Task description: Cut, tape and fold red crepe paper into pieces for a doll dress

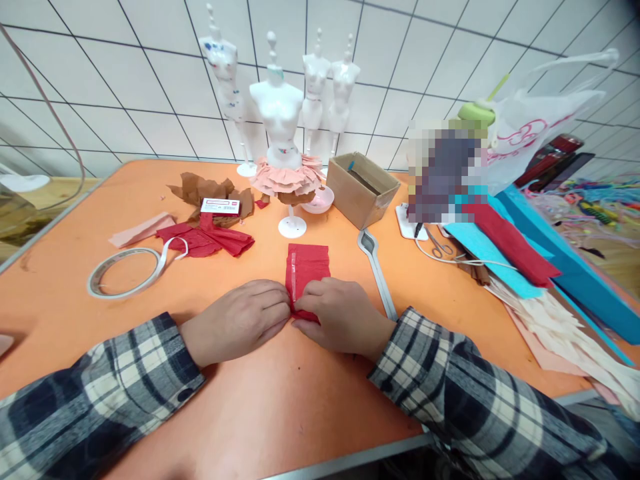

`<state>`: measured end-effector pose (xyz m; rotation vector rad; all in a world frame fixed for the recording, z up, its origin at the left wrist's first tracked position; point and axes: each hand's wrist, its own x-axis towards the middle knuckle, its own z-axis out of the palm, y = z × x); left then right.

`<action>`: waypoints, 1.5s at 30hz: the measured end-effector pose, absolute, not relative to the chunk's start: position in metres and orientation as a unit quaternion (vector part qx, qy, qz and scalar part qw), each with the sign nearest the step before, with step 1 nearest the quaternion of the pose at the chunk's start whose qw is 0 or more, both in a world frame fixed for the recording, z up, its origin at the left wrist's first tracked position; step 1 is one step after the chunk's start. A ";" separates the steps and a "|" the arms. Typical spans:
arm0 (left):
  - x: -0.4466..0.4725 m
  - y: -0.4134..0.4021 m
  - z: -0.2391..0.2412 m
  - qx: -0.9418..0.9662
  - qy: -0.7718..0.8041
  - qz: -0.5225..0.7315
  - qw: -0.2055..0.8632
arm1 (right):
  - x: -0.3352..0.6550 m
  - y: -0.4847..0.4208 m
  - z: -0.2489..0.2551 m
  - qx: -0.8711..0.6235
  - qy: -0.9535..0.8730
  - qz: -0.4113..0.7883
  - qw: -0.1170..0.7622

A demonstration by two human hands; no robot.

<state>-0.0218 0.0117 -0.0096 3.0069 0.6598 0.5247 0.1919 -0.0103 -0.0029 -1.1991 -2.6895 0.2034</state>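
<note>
A small piece of red crepe paper [309,262] lies on the orange table in front of me, with a shiny strip of tape [294,270] running along its left side. My left hand [245,315] is closed at the paper's lower left edge, fingertips pressed on it. Across the lower part of the same piece, my right hand [340,315] has its fingers curled and pinches near the bottom corner. The fingertips of both hands almost meet there, and they hide the paper's lower edge.
At the left lie a tape roll [125,273], red crepe scraps [200,239] and a small white box [221,207]. A mannequin [277,107] in a pink ruffled skirt stands behind, beside a cardboard box [363,190]. Scissors [440,247] and folded paper [515,247] are at the right.
</note>
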 end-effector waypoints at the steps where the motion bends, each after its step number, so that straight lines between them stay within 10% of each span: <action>1: -0.022 0.011 -0.010 0.963 0.212 0.168 0.006 | 0.192 -0.010 -0.003 -0.406 -0.907 0.067 0.094; 45: -0.018 0.008 -0.005 0.958 0.242 0.156 -0.008 | 0.193 -0.004 -0.008 -0.451 -0.876 0.112 0.130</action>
